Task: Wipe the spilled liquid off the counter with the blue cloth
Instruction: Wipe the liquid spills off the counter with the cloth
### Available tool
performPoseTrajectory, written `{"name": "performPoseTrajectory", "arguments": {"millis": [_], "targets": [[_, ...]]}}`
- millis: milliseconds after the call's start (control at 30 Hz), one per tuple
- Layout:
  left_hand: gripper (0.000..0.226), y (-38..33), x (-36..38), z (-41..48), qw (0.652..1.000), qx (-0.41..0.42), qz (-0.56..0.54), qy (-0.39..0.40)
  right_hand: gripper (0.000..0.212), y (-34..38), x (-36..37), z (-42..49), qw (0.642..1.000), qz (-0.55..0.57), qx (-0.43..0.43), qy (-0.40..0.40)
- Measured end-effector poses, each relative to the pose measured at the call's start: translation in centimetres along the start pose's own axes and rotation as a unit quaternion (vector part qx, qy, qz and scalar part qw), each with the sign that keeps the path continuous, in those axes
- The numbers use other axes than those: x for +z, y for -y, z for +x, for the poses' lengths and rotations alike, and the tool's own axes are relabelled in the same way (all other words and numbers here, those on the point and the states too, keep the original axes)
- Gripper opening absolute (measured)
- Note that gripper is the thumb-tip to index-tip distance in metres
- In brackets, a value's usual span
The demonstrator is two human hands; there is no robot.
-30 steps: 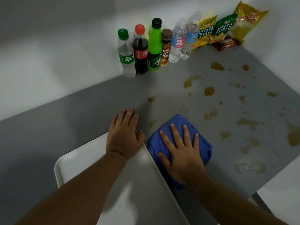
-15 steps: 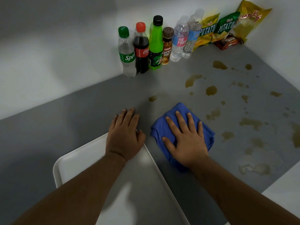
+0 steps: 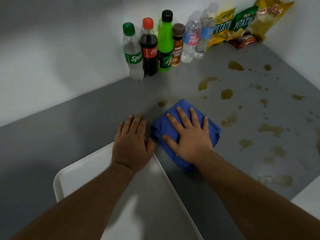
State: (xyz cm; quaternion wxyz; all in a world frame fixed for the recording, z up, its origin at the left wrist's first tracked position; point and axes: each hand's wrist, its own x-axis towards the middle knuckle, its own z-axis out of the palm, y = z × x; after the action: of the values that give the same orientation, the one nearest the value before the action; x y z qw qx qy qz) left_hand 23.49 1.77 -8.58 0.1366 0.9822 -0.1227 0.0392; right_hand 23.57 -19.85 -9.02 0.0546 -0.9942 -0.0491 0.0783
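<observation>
The blue cloth (image 3: 213,131) lies bunched on the grey counter (image 3: 86,118), with my right hand (image 3: 188,135) pressed flat on it, fingers spread. Brownish spilled liquid dots the counter: a small patch (image 3: 162,103) just beyond the cloth's far edge, bigger patches (image 3: 226,94) further back, and many more (image 3: 270,129) to the right. My left hand (image 3: 132,142) rests flat, palm down, on the far corner of a white tray, fingertips on the counter, holding nothing.
The white tray (image 3: 83,172) sits near me under my left forearm. Several drink bottles (image 3: 165,45) stand in a row against the back wall. Snack bags (image 3: 242,23) lean in the far right corner. The counter's right edge (image 3: 294,196) is close.
My right hand has slid the blue cloth away from me across the counter, over a small spill spot. My left hand has stayed on the tray corner.
</observation>
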Motion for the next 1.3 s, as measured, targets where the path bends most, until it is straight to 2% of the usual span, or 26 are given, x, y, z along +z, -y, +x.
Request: {"name": "performPoseTrajectory", "arguments": {"millis": [133, 300, 533, 767, 1000, 1133, 1300], "targets": [[0.061, 0.0, -0.6, 0.3, 1.000, -0.004, -0.021, 0.000, 0.077, -1.2, 0.3, -1.7, 1.000, 0.005, 0.026, -0.014], [0.062, 1.9, -1.6, 3.2, 0.999, -0.013, -0.019, -0.024, 0.072, -0.3, 1.2, -4.5, 1.000, 0.012, -0.001, 0.012], [0.074, 3.9, -1.4, 6.3, 0.996, -0.055, -0.033, 0.061, 0.069, 2.7, 0.8, -0.4, 0.998, 0.009, -0.059, 0.006], [0.079, 4.2, -1.3, 6.1, 0.995, -0.053, -0.030, 0.077, 0.076, 0.9, -0.4, 5.6, 1.000, 0.016, -0.002, -0.009], [0.086, 4.3, -1.5, 6.4, 0.992, -0.056, -0.032, 0.104, 0.075, -0.2, 0.9, 0.9, 0.998, 0.013, 0.051, -0.037], [0.080, 4.2, -1.5, 6.3, 0.993, -0.049, -0.036, 0.098, 0.074, 1.8, 1.5, 0.0, 0.999, 0.014, 0.026, -0.025], [0.076, 4.2, -1.4, 6.6, 0.993, -0.045, -0.037, 0.105, 0.071, 1.5, 0.0, 6.3, 0.999, 0.029, -0.037, -0.022]]}}
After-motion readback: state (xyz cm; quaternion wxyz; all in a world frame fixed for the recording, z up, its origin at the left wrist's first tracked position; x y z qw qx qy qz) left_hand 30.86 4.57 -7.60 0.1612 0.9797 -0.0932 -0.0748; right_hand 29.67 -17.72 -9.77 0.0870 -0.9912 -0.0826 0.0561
